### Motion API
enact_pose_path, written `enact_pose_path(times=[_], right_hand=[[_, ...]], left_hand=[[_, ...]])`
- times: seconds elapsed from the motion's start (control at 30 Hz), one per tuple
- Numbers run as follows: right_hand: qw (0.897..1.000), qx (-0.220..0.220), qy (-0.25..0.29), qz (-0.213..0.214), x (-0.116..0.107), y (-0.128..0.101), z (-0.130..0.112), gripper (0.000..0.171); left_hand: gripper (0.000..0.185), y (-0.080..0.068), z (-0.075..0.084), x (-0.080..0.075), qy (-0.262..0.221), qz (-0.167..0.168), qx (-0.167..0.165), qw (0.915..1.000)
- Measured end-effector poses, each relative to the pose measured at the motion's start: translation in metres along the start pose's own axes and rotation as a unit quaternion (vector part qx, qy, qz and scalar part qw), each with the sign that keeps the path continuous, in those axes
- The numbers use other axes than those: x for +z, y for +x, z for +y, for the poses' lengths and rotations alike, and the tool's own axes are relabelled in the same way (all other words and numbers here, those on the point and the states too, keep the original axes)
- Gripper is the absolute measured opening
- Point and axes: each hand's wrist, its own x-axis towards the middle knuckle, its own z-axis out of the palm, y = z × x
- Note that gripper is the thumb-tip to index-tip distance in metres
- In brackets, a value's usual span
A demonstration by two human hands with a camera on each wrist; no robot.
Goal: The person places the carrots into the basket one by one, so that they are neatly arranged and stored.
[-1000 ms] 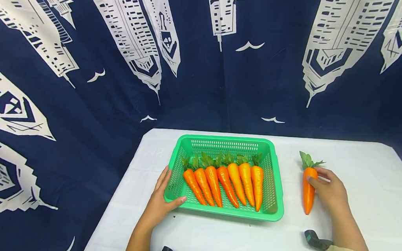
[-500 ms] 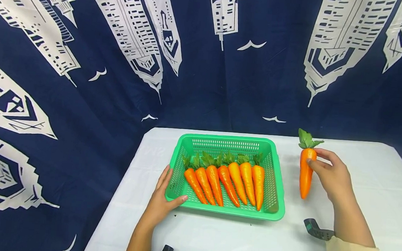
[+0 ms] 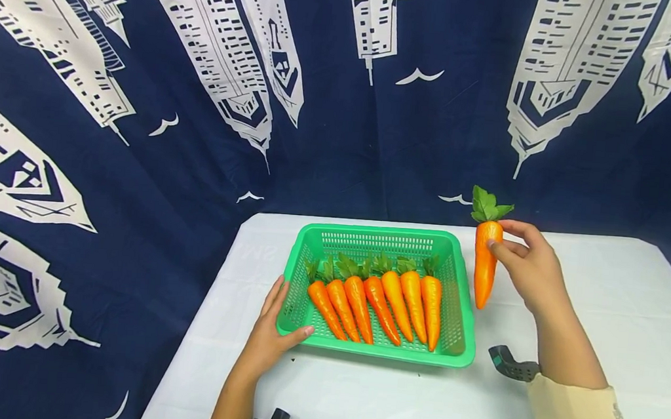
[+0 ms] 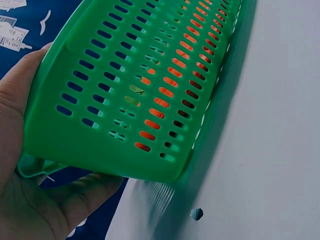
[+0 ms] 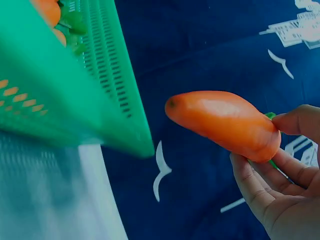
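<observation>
Raised above the right of the white table, an orange carrot with green leaves hangs tip down. My right hand pinches it near the leafy top between thumb and fingers. The right wrist view shows the carrot with its tip toward the green basket. Inside the basket several orange carrots lie side by side, leaves toward the back. My left hand rests at the basket's front left corner, fingers spread along the left side and thumb on the front rim.
A white cloth covers the table. Behind and to the left hangs a dark blue curtain printed with white buildings and birds. A tiny dark speck lies near the basket's front left corner.
My right hand has lifted the carrot off the table and brought it left, close to the basket's right rim. The left hand and the basket have stayed in place.
</observation>
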Motion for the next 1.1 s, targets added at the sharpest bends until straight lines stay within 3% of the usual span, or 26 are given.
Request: enact_pose_path(times=[0.47, 0.8, 1.1], right_hand=[[0.994, -0.081, 0.017, -0.075, 0.047, 0.010, -0.024, 0.051], [0.983, -0.098, 0.062, -0.143, 0.079, 0.021, -0.029, 0.048], [0.973, -0.116, 0.047, -0.193, 0.103, 0.037, -0.025, 0.048]], left_hand=[[0.105, -0.001, -0.002, -0.001, -0.006, 0.005, 0.002, 1.0000], [0.105, -0.001, -0.002, -0.001, -0.008, 0.007, 0.001, 0.9999], [0.105, 0.000, -0.002, 0.001, -0.015, 0.008, 0.003, 0.9999]])
